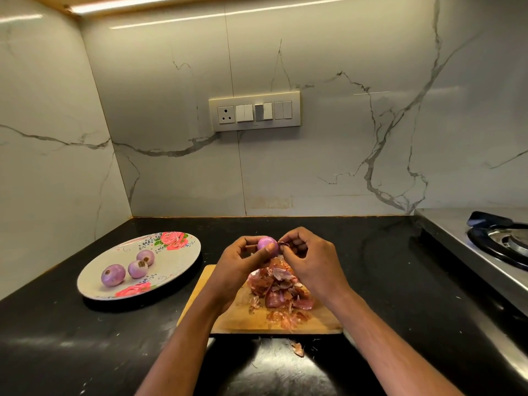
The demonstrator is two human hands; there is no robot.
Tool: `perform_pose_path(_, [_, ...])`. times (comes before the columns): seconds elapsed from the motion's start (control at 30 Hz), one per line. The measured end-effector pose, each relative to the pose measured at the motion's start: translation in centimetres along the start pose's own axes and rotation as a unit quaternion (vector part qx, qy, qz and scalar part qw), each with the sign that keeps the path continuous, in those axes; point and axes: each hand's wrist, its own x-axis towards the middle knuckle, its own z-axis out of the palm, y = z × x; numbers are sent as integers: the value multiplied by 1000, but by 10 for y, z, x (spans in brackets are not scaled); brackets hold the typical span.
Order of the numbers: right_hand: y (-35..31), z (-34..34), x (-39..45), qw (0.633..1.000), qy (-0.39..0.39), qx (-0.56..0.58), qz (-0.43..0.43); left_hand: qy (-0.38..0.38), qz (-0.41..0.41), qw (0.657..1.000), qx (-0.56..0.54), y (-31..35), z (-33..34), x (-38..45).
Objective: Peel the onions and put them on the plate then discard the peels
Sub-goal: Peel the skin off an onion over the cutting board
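We only get one wide head-cam view, looking forward and down from close over the bench [85, 332], with the hands [285, 261] near centre and the wall straight ahead.

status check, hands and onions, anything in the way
Left hand grips onion; right hand pinches a peel. Three onions on plate. Nothing in the way.

Held onion [267, 244], 3 peeled on plate [183, 254]

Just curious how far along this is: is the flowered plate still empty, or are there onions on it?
Not empty. Three peeled onions lie on the plate; a fourth onion is off it, held in the left hand.
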Motion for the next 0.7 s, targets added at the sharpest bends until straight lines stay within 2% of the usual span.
perform_pose_path(0.13, [1, -1, 1, 999, -13, -30, -7, -16, 19, 1000, 17, -1, -3, 1])
perform_pose_path(0.27, [1, -2, 2, 999, 11, -43, -9, -47, 25, 999, 10, -1, -4, 1])
perform_pose_path(0.53, [-1, 9, 3, 998, 40, -48, 10, -50, 33, 998, 28, -2, -7, 1])
perform_pose_path(0.7, [10, -3, 7, 993, 65, -45, 88, -65, 34, 996, -43, 2, -9, -2])
